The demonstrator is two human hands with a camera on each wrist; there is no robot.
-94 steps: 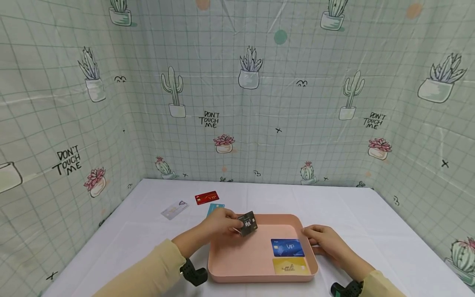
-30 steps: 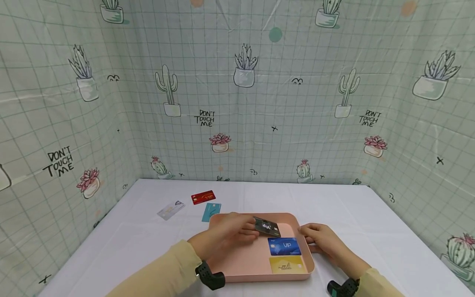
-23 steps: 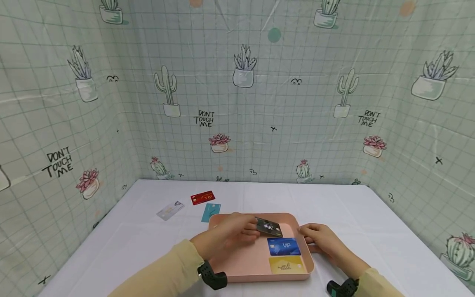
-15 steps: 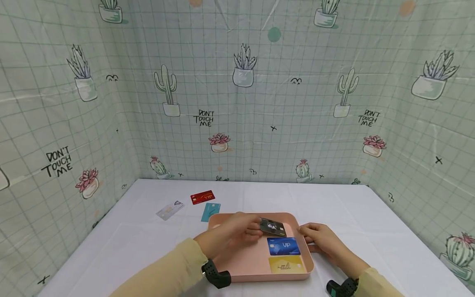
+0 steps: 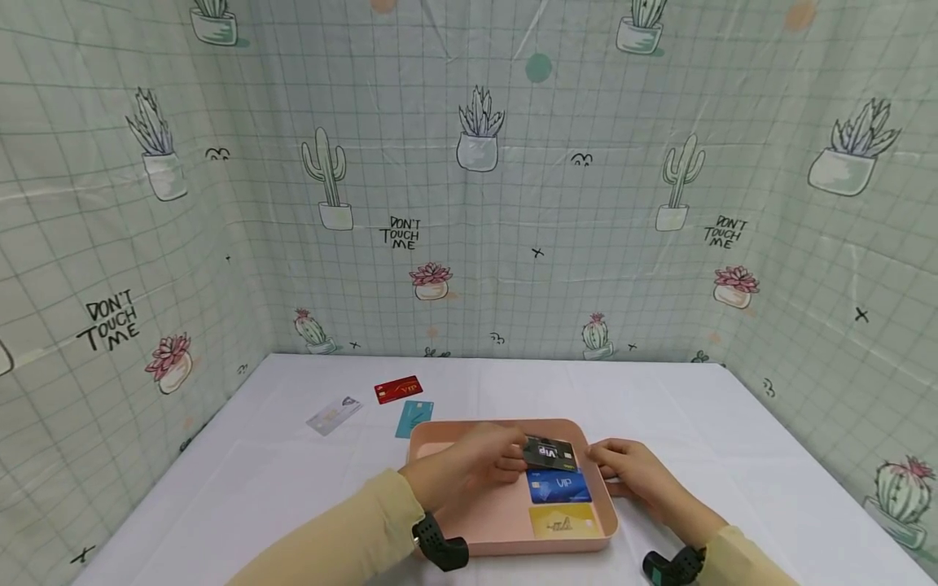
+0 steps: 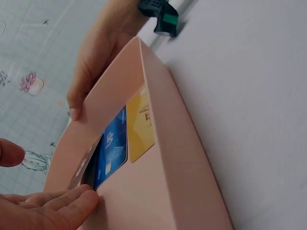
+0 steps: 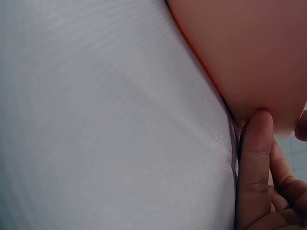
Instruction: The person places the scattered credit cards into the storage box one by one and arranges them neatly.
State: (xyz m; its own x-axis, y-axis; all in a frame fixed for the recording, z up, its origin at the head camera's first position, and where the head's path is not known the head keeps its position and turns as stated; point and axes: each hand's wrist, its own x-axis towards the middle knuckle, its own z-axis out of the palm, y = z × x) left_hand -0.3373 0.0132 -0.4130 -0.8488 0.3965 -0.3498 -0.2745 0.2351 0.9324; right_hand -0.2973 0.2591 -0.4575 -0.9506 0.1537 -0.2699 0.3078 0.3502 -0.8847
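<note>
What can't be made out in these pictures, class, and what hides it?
- Head view: black card's left end, partly behind the left hand.
- Head view: clear card's print, too small.
- Left wrist view: left hand's rest, cut off by the frame's edge.
- Right wrist view: inside of the tray, behind its wall.

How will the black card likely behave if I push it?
The black card looks thin, so it's probably light. Its flat, uncurled shape suggests fair stiffness. The pink tray looks smooth, so the card may slide until a nearby wall stops it.
</note>
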